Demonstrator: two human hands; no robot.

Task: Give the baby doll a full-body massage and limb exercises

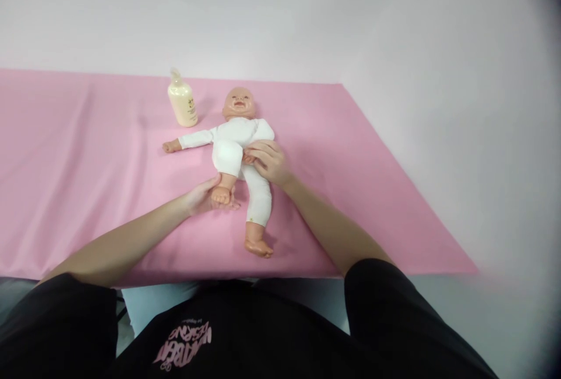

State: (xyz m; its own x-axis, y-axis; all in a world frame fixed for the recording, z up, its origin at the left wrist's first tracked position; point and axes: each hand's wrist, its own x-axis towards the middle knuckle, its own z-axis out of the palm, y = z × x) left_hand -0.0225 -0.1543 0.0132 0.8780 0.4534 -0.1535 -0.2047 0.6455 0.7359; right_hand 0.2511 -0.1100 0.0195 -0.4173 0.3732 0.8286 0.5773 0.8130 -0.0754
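A baby doll (236,131) with a white cloth body lies face up, its head away from me. My left hand (208,197) cups one of its legs (228,183) at the ankle, thumb at the side and fingers behind; this leg is bent and raised. With fingers closed, my right hand (270,162) holds the doll's small hand (248,158) against its lower belly, near the raised thigh. The other leg (259,204) stretches toward me on the cloth, and the other arm (193,139) reaches out to the left.
A pump bottle (183,101) of pale yellow liquid stands left of the doll's head. Pink cloth (350,192) covers the table, with its front edge close to my body. A white wall (263,17) rises behind and at the right.
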